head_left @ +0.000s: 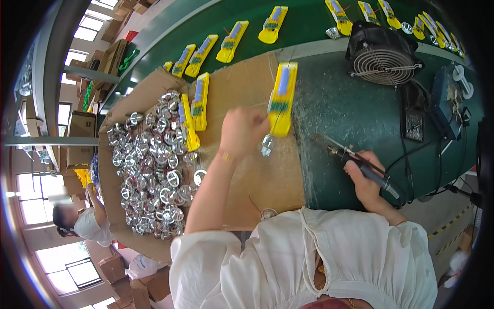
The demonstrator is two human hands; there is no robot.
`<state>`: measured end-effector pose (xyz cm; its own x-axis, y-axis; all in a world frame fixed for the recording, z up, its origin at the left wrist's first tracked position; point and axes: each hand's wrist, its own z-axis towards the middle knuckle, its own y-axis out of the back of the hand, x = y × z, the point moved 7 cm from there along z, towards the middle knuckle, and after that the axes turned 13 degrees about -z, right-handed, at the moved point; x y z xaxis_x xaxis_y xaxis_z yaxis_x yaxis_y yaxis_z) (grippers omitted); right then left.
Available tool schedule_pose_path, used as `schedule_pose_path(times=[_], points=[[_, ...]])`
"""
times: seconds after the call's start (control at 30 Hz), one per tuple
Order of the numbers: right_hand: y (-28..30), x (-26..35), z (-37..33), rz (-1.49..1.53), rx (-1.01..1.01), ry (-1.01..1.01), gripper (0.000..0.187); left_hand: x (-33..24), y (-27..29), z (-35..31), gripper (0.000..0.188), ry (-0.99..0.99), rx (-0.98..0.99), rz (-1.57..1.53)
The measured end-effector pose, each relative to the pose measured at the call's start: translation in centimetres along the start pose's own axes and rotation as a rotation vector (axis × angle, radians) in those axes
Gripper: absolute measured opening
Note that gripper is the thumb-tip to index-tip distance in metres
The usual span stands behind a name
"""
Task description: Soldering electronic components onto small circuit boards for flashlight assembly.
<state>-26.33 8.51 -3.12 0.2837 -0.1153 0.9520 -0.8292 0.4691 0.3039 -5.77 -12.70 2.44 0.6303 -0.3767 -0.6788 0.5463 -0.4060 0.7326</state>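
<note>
My left hand (243, 131) is closed, its fingertips against the left edge of a yellow flashlight housing (283, 95) with a green circuit board and a pale blue cell. What is pinched there is blurred and hidden. Just below those fingers is a shiny silver reflector (267, 146). My right hand (365, 175) is wrapped round a black soldering iron (360, 164), with a thin metal tube along it. The iron's tip points left toward the housing, apart from it.
A cardboard box full of silver reflectors (154, 165) stands left, two yellow housings (200, 102) at its edge. More housings (232, 42) line the green belt beyond. A black fan (383, 59), a solder spool (463, 82) and a cable are right. Another person (90, 221) is far left.
</note>
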Motion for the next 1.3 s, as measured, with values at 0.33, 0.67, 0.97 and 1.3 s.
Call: schedule_pose_path(times=[0.33, 0.67, 0.97, 1.3], points=[[0.1, 0.0, 0.9, -0.050, 0.076, 0.030, 0.016, 0.7, 3.0, 24.0, 0.031, -0.056, -0.511, 0.170], [0.0, -0.3, 0.9, -0.003, 0.042, -0.017, 0.016, 0.8, 1.8, 7.1, 0.016, -0.039, -0.204, 0.136], [-0.3, -0.4, 0.5, 0.012, -0.022, 0.002, 0.018, 3.0, 6.7, -16.3, 0.034, 0.443, -0.417, -0.032], [-0.4, -0.2, 0.1, 0.063, -0.055, 0.012, 0.020, 4.6, -4.0, -16.5, 0.023, 0.369, -0.199, -0.213]])
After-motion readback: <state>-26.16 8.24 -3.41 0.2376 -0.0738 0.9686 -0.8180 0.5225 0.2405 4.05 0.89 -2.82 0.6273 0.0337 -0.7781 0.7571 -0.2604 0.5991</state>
